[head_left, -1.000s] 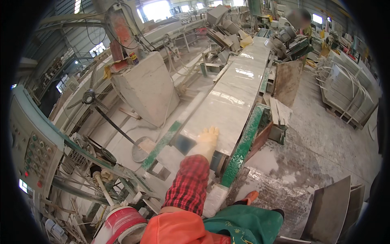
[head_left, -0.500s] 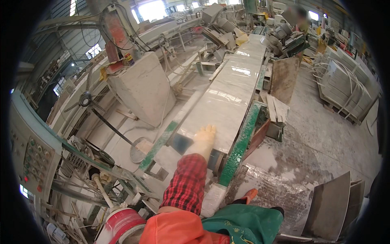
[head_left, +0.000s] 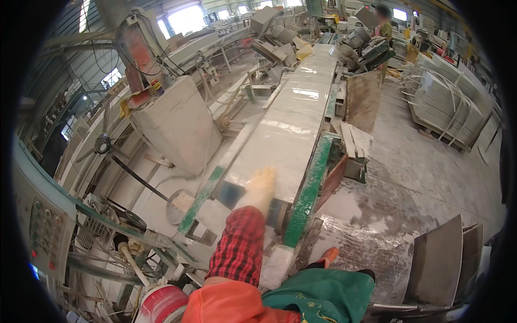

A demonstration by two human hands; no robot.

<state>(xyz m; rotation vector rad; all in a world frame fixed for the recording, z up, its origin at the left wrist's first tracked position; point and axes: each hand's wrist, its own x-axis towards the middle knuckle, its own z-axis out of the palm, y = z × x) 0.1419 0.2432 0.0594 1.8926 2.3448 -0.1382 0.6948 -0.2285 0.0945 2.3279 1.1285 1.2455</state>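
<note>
My left hand point(head_left: 261, 185), in a pale yellowish glove, lies on the near end of a glossy whitish stone slab point(head_left: 285, 134). Its outstretched fingers look slightly smeared by motion, and nothing shows in its grasp. A red-and-black checked sleeve point(head_left: 237, 242) covers the forearm. Beneath the slab's near edge, a dark blue roller point(head_left: 230, 195) shows beside my wrist. The slab rests on a long conveyor with green side rails point(head_left: 309, 199). My right hand is out of the picture.
A control panel point(head_left: 46, 226) with buttons stands at the left, near a fan point(head_left: 102, 144). Brown boards point(head_left: 435, 261) lean at the lower right. Strapped slabs point(head_left: 449, 102) sit on a pallet farther back. Motors point(head_left: 358, 39) flank the conveyor's far end, where another person point(head_left: 383, 27) stands.
The scene has shifted slightly left in the picture as the view turned. My left hand stays at the slab's near end and is blurrier now.
</note>
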